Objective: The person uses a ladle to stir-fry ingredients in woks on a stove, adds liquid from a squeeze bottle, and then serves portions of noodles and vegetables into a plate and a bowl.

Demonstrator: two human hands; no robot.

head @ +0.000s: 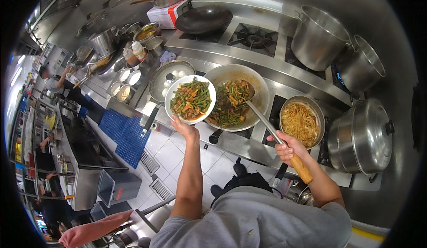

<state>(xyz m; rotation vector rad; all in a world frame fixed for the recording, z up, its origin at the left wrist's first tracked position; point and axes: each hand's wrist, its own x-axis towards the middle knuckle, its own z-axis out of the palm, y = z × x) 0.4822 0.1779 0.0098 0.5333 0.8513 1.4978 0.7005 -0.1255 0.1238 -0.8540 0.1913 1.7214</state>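
Note:
My left hand (185, 127) holds a white plate (213, 97) by its near rim. Green beans with pieces of meat in brown sauce (191, 97) are heaped on it. In my right hand (289, 147) is a long ladle (263, 119) with a metal shaft and wooden handle. Its bowl carries more of the beans and meat, over a wide metal wok (262, 77) on the stove. More of the same food and dark sauce lie in that wok. The plate hangs beside the wok's left edge and overlaps it in view.
A pan of noodles (302, 124) and a lidded steel pot (358, 137) stand to the right. Left of the wok is a glass-lidded pan (171, 67) with white round items. Tall stockpots (320, 39) and a black wok (203, 19) occupy the back. Another person (61, 84) stands far left.

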